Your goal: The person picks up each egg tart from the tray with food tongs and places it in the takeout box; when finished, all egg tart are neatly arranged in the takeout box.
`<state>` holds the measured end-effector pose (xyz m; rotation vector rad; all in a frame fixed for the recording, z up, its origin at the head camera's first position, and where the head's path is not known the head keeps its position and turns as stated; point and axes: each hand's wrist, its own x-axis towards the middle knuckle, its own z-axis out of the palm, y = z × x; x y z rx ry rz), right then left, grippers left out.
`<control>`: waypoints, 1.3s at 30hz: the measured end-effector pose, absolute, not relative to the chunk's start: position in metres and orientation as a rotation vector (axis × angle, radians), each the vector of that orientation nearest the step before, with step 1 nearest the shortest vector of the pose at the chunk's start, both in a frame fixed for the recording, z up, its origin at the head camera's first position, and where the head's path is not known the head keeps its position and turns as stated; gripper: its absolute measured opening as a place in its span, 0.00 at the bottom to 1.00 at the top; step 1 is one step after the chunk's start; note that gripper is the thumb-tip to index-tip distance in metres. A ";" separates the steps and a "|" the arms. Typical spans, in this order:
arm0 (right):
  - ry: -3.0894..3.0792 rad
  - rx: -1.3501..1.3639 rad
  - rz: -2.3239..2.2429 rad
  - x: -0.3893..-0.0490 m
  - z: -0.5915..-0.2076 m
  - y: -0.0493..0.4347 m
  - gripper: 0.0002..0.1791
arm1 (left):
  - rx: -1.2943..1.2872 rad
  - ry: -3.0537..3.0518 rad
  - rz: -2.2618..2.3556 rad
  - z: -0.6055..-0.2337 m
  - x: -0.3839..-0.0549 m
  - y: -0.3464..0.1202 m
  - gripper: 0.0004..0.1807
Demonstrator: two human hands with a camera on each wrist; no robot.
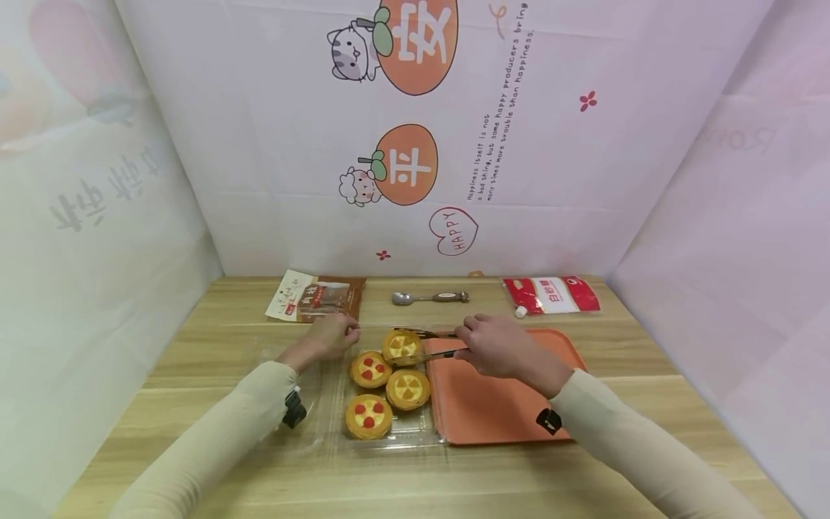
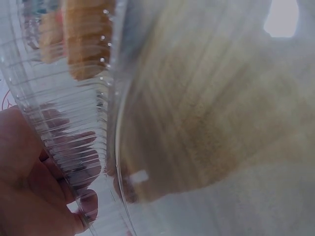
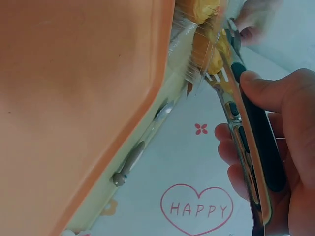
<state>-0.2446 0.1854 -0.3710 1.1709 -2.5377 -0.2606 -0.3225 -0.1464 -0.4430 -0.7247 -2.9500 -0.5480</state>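
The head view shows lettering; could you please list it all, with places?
"安": upper fruit print
"平": lower fruit print
"HAPPY": heart
"Happiness itself is not a bad thing, but some happy producers bring many times more trouble than happiness.": back wall
"白砂糖": red pouch
Too small or blurred: brown packet, spoon handle, side walls.

With the four egg tarts (image 1: pixel 408 390) as clock centre in the head view, a hand could pass at 6 o'clock, over the wooden tabletop (image 1: pixel 389 479). The left hand (image 1: pixel 329 336) obstructs 10, the clear plastic lid (image 1: pixel 318 407) 9. Tongs (image 3: pixel 257 140) straddle the farthest tart at 12. The right hand (image 1: pixel 496 347) blocks 2, above the low orange tray (image 1: pixel 480 404) at 3.
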 end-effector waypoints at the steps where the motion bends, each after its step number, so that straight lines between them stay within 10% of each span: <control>1: -2.532 1.169 -0.282 -0.244 -0.371 0.185 0.18 | -0.723 -2.952 -0.551 -0.444 -0.323 -0.146 0.09; 39: -2.680 1.132 -0.675 -0.234 -0.325 0.156 0.17 | -0.770 -2.937 -0.534 -0.436 -0.316 -0.142 0.08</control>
